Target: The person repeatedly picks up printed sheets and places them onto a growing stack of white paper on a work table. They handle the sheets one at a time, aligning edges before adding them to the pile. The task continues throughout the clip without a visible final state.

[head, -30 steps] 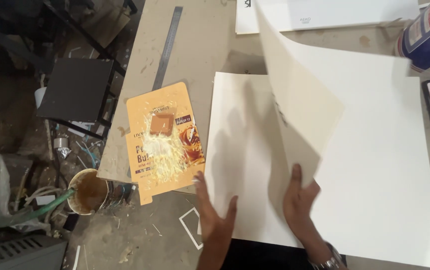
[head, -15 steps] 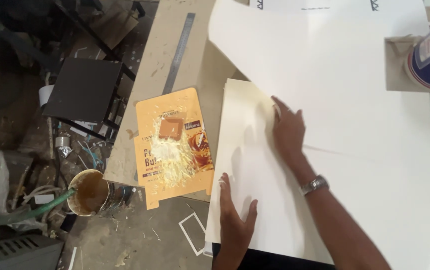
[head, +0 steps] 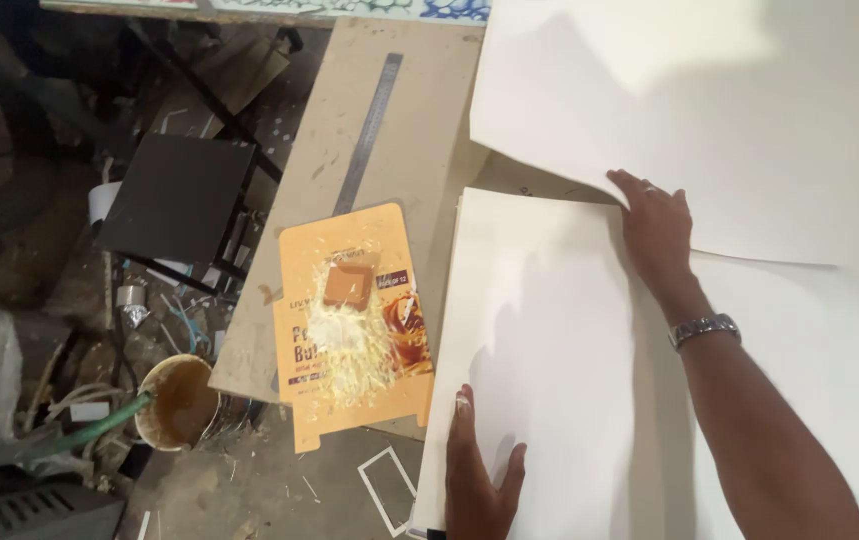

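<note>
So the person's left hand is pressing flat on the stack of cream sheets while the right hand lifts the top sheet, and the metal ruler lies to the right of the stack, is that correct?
Not quite: the metal ruler lies to the left of the stack of cream sheets, on the brown board, as the head view shows. The rest holds: the left hand presses flat on the stack and the right hand lifts the top sheet.

Cream paper sheets lie stacked flat; top sheet lifted open
</note>
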